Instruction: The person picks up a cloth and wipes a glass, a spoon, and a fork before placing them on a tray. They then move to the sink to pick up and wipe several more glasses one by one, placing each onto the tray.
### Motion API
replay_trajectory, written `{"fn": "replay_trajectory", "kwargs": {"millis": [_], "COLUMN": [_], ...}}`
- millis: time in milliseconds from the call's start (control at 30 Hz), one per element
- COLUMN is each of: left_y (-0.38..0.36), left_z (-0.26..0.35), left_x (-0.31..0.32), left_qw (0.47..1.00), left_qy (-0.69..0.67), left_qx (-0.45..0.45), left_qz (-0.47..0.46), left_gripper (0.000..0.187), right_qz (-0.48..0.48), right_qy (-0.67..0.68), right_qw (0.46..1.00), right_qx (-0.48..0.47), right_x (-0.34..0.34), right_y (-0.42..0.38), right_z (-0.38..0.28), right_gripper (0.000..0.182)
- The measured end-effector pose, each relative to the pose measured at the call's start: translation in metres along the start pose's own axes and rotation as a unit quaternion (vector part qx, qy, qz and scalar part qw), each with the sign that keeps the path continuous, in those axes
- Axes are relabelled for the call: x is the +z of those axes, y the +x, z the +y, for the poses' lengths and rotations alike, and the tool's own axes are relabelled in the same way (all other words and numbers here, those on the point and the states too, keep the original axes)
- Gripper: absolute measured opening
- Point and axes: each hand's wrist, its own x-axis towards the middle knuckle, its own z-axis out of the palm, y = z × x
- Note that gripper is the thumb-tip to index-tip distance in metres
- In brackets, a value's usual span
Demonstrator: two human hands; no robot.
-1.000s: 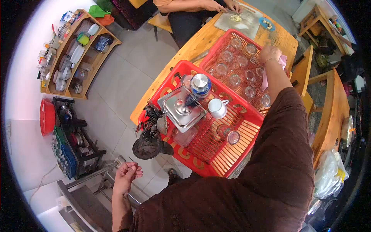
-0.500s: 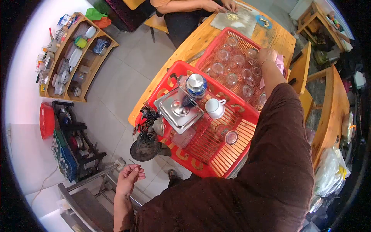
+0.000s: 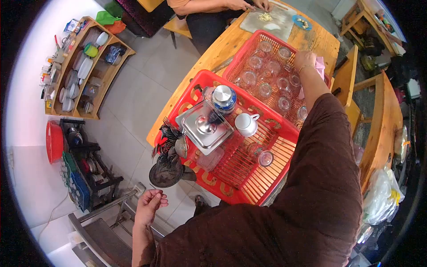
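My right hand [image 3: 305, 59] reaches over the right side of the far red basket [image 3: 237, 57]; its fingers are curled and mostly hidden, and what they hold cannot be made out. Upside-down clear glasses [image 3: 265, 90] fill that basket, and a pink cloth [image 3: 320, 66] lies beside the hand. Below the near basket, my left hand [image 3: 150, 205] hangs in the air with loosely bent fingers and nothing visible in it. Closest to it is a dark round strainer [image 3: 165, 174]. The near red basket [image 3: 249, 178] holds a steel lidded pan [image 3: 205, 127], a white mug [image 3: 246, 124] and a glass jar [image 3: 265, 158].
Spoons and forks [image 3: 168, 138] hang at the near basket's left corner. Across the wooden table [image 3: 318, 44], another person's hands [image 3: 249, 5] work at a cutting board [image 3: 271, 24]. A metal-framed chair [image 3: 104, 227] stands at lower left, a dish shelf [image 3: 84, 66] behind it.
My right hand has shifted slightly up and left along the far basket. A glass near it shows more fully. My left hand has barely moved; the view has shifted slightly.
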Motion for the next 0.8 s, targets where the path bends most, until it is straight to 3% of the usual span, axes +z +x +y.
{"fn": "replay_trajectory", "kwargs": {"millis": [267, 333, 533, 800], "left_y": [0.002, 0.005, 0.009, 0.012], "left_z": [-0.003, -0.007, -0.011, -0.007], "left_x": [0.008, 0.007, 0.008, 0.013], "left_qw": [1.000, 1.000, 1.000, 0.999], "left_qy": [0.008, -0.002, 0.010, 0.019], "left_qx": [-0.013, -0.013, -0.024, -0.028], "left_qz": [0.006, -0.009, -0.011, -0.011], "left_gripper": [0.020, 0.020, 0.020, 0.020], "right_qz": [-0.057, -0.118, -0.050, -0.092], "right_qy": [0.086, 0.024, 0.030, 0.099], "right_qw": [0.995, 0.992, 0.998, 0.991], "right_qx": [0.014, -0.046, -0.018, -0.012], "right_x": [-0.006, -0.011, 0.005, 0.015], "right_y": [0.004, -0.002, -0.008, -0.003], "right_z": [0.018, 0.024, -0.001, 0.013], "right_gripper": [0.024, 0.027, 0.022, 0.024]}}
